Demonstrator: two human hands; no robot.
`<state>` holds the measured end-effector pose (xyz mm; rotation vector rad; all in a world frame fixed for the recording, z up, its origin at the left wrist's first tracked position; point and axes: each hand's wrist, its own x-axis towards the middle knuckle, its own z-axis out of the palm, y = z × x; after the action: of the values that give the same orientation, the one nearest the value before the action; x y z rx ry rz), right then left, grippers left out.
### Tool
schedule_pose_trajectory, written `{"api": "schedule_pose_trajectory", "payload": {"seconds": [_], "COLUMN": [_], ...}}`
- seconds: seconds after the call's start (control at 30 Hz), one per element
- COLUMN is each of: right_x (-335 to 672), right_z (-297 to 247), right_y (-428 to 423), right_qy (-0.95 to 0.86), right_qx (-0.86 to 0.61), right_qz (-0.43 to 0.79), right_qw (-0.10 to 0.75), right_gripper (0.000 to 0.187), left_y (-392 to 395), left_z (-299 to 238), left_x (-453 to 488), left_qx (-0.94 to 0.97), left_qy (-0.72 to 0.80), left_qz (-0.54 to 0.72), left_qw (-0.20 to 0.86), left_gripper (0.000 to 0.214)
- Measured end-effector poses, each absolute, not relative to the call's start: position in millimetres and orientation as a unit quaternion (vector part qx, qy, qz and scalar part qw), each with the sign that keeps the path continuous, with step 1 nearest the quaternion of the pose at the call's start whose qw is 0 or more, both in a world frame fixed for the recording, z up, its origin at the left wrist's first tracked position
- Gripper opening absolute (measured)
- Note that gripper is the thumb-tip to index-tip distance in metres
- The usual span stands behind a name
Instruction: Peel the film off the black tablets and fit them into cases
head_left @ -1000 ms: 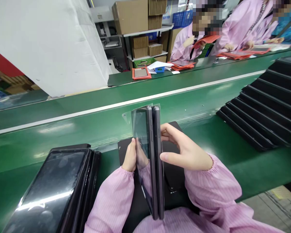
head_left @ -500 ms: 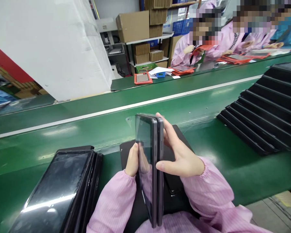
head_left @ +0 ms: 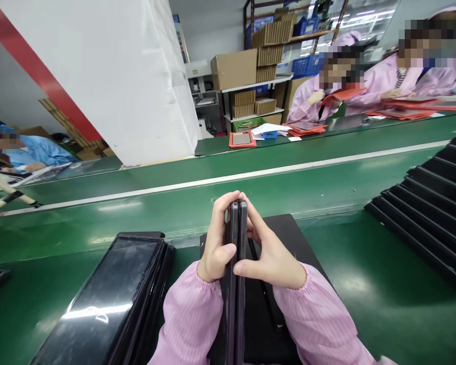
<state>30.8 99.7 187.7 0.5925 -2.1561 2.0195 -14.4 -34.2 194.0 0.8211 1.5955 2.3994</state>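
The left hand and right hand now sit closer together, fingers curled tightly around the two dark tablets rather than spread apart. The tablets stand upright, pressed back to back, over a black mat on the green conveyor.

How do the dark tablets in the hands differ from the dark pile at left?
The held tablets stand upright on edge, gripped by the left hand and right hand; the pile lies flat on the green belt, untouched. The held tablets show edges; the pile shows a glossy face. Both are dark.
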Motion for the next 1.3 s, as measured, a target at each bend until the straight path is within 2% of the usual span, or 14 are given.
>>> {"api": "schedule_pose_trajectory", "payload": {"seconds": [0.1,0.33,0.73,0.9,1.3], "right_x": [31,33,34,36,38], "right_z": [187,190,189,188,189], "right_y": [101,100,101,101,103], "right_qy": [-0.713,-0.712,-0.711,-0.71,-0.706], "right_qx": [0.201,0.216,0.219,0.226,0.23], "right_qz": [0.668,0.665,0.666,0.664,0.668], "right_qw": [0.063,0.055,0.049,0.061,0.056], "right_gripper": [0.117,0.12,0.121,0.117,0.115], "left_y": [-33,-31,-33,-27,-25], "left_z": [193,195,192,187,184], "left_x": [-15,-10,-9,-12,-15], "left_qx": [0.369,0.367,0.385,0.435,0.459], "left_qy": [0.525,0.526,0.529,0.463,0.451], "left_qz": [0.765,0.766,0.755,0.772,0.765], "left_qw": [0.048,-0.037,-0.034,-0.01,-0.043], "left_gripper": [0.063,0.046,0.051,0.069,0.069]}}
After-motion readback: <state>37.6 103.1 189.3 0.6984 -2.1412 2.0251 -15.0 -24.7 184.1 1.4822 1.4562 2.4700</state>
